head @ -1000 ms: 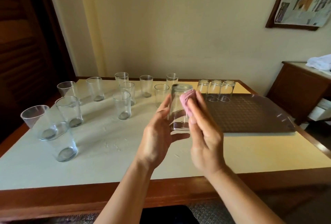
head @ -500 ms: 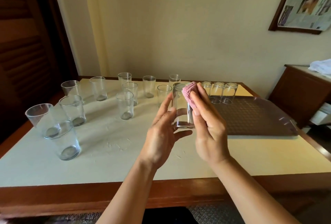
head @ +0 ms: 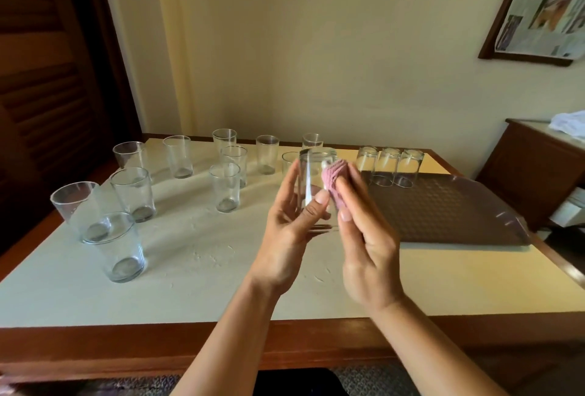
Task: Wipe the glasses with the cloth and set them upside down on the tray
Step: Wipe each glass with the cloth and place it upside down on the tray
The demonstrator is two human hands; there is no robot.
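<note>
Glass in hand (head: 311, 186) is held up off the table (head: 190, 256), just left of the tray (head: 443, 215), w/ its mouth at the top by the look of it, though that's hard to read thru clear glass. Left hand (head: 285, 237) holds it: fingers run up the far-left side, thumb across the near wall, a loose wrap not a clench. Right hand (head: 364, 247) pinches the pink cloth (head: 334, 178) w/ fingers fairly straight, pressing it against the glass's right side near the top.

Three glasses (head: 387, 166) already stand upside down on the tray's far-left corner. About eleven more sit upright left of the tray, unwiped by the look of it, so task is early.

Handling, as I judge it: thin clear tumbler, light, stiff, breakable, smooth walls so prob slippery if damp. Best hold is around the mid wall w/ fingers opposite the thumb, not by the rim. Cloth is soft, bunches easily and gives some grip. When flipping, keep a full wrap and set the rim down flat beside the three, w/o knocking them.
</note>
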